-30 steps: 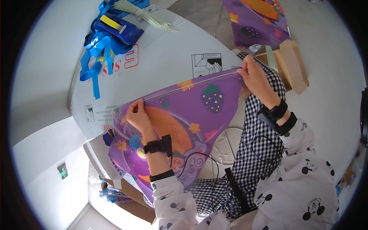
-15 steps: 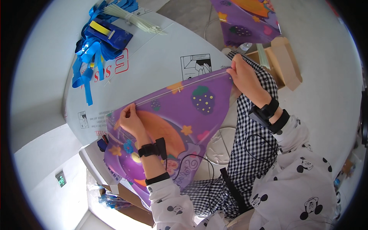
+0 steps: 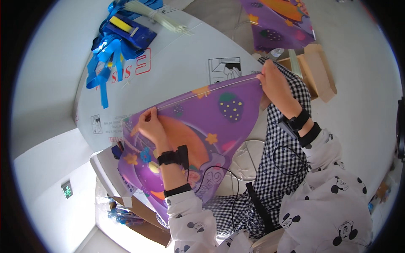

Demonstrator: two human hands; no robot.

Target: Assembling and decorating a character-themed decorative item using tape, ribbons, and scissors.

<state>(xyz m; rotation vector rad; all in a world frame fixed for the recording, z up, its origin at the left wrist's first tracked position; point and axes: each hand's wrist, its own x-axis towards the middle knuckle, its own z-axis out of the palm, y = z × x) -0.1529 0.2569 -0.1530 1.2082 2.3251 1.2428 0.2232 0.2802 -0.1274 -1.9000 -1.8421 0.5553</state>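
Two-handed pinch on the upper rim of a purple cartoon-printed sheet (image 3: 206, 116), at the near edge of the bench (image 3: 181, 71). Clamped by thumb and fingers of the left hand (image 3: 152, 126) a little short of the rim's left corner; clamped again by the right hand (image 3: 274, 86) at the right end, just beside the bench's right corner. Well apart, with the rim drawn straight from grip to grip. Along that rim, a slim white rod (image 3: 219, 88), long axis slanting from the left grip up and away to the right grip, roughly following the bench's near edge. Nearest to the rod's far end: the right hand. Below the rod, the broad part of the sheet, passing under the left forearm (image 3: 173, 175) and hanging past the near edge toward the checkered trousers (image 3: 274, 130). Roughly triangular, narrowing to a tip pointed down and leftward, away from the rod. Too much covered by the forearm to fix the sheet's own long axis. Impossible to tell whether touching the bench along the rim or lifted just above.
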